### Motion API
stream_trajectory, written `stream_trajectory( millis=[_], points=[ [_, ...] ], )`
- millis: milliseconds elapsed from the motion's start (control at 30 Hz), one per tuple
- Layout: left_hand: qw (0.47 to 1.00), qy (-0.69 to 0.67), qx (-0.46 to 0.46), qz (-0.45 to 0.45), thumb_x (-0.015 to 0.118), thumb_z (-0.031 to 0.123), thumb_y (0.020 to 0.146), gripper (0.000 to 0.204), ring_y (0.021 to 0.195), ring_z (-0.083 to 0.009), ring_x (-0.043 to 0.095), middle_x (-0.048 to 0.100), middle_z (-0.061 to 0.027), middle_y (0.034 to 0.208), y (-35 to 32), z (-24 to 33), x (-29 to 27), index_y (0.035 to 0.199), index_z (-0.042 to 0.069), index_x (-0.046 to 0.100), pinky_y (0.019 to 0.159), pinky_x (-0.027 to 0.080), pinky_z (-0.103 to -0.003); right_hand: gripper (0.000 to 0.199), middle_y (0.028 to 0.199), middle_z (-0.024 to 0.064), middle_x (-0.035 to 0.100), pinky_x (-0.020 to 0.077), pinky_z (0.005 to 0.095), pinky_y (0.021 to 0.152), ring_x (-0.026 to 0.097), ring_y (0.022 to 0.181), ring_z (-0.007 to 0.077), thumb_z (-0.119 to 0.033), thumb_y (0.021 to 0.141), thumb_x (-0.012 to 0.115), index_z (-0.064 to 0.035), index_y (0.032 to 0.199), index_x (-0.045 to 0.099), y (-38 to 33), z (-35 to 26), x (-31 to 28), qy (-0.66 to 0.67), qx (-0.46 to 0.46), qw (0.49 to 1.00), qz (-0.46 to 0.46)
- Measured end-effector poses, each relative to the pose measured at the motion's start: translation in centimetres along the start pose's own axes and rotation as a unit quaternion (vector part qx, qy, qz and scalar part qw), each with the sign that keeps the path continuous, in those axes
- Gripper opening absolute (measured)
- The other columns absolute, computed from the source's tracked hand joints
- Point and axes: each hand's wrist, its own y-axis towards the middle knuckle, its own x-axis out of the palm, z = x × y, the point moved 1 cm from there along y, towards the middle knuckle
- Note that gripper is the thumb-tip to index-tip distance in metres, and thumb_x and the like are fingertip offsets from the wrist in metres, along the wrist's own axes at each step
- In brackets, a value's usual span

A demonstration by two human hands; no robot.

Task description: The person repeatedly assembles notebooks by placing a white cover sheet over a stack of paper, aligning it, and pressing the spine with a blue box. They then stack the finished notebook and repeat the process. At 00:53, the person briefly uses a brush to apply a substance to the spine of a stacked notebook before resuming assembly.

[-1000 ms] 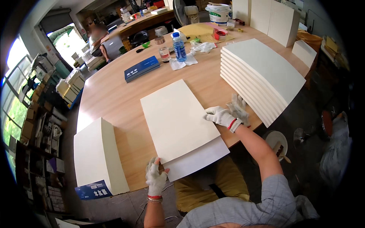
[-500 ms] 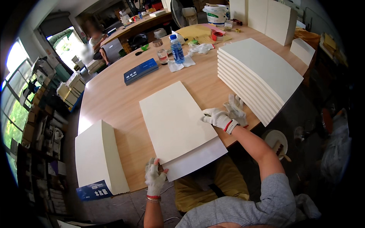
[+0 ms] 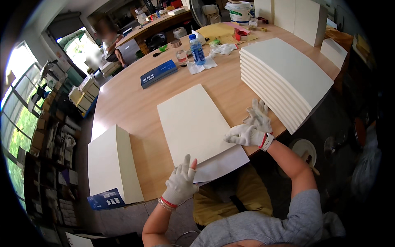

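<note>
A cream pad of large paper or board [image 3: 193,123] lies in front of me, with a white sheet [image 3: 224,164] jutting from under its near edge. My left hand [image 3: 180,183], in a white knitted glove with a bare fingertip showing, is at the pad's near left corner, fingers spread. The gloved right hand [image 3: 245,135] rests at the near right corner, its fingers stretched leftward over the edge. Just beyond that hand lies a loose grey-white glove [image 3: 258,115].
A tall stack of pads [image 3: 288,74] stands at the right. Another stack [image 3: 107,164] with a blue cover strip is at the left. Farther back are a blue box [image 3: 159,74], a water bottle [image 3: 197,50], tape [image 3: 240,35] and a white bucket [image 3: 238,13]. A person [image 3: 110,45] sits far left.
My left hand has moved up and right onto the pad's near edge, fingers stretching out. My right hand has slid toward the near right corner. The view has shifted slightly.
</note>
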Motion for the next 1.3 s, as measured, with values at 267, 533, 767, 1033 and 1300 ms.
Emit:
stream_trajectory(
  millis=[267,533,767,1033,1300],
  points=[
    [0.972,-0.159,-0.170,0.014,0.072,0.022,0.075,0.028,0.078,-0.0202,0.064,0.066,-0.0090,0.093,2.3,-6.3,1.8,0.099,0.009,0.069,0.072,0.051,-0.032,0.064,0.101,0.0154,0.068,0.0474,0.0372,0.087,0.064,0.096,0.0303,-0.059,0.083,0.059,-0.0007,0.108,0.065,0.8,2.1,-0.3,0.046,0.053,0.993,-0.095],
    [0.926,-0.135,-0.346,-0.067,0.075,0.034,0.076,0.027,0.059,-0.0181,0.062,0.063,-0.0055,0.062,4.5,-5.7,0.6,0.078,0.007,0.070,0.061,0.046,-0.032,0.040,0.083,0.0204,0.066,0.0506,0.0430,0.074,0.065,0.083,0.0353,-0.043,0.072,0.074,-0.0047,0.083,0.068,1.1,-1.2,2.1,-0.144,0.146,0.975,0.087],
    [0.992,0.084,0.000,-0.096,0.085,0.032,0.059,0.098,0.127,-0.0292,0.044,0.030,-0.0116,0.150,9.7,-7.0,-1.0,0.143,0.026,0.036,0.099,0.037,-0.046,0.045,0.101,0.0159,0.066,0.0502,0.0403,0.081,0.064,0.096,0.0325,-0.038,0.073,0.074,-0.0071,0.103,0.062,1.5,-0.6,1.4,-0.149,0.174,0.963,0.141],
    [0.886,0.218,0.207,-0.353,0.090,0.021,0.047,0.119,0.140,-0.0312,0.024,0.019,-0.0079,0.156,16.1,-0.6,-2.4,0.147,0.038,0.028,0.112,0.029,-0.040,0.039,0.101,0.0120,0.065,0.0485,0.0461,0.078,0.062,0.086,0.0317,-0.019,0.071,0.067,-0.0109,0.109,0.061,-4.2,10.0,-4.8,-0.367,0.092,0.899,0.222],
    [0.913,0.159,0.271,-0.262,0.088,0.019,0.050,0.109,0.133,-0.0307,0.035,0.031,-0.0074,0.150,16.0,-3.4,-0.7,0.143,0.038,0.034,0.105,0.038,-0.039,0.025,0.078,0.0100,0.061,0.0506,0.0415,0.065,0.064,0.076,0.0278,-0.019,0.077,0.063,-0.0094,0.100,0.059,3.4,-8.4,8.1,-0.131,-0.379,0.909,0.110]
  ],
)
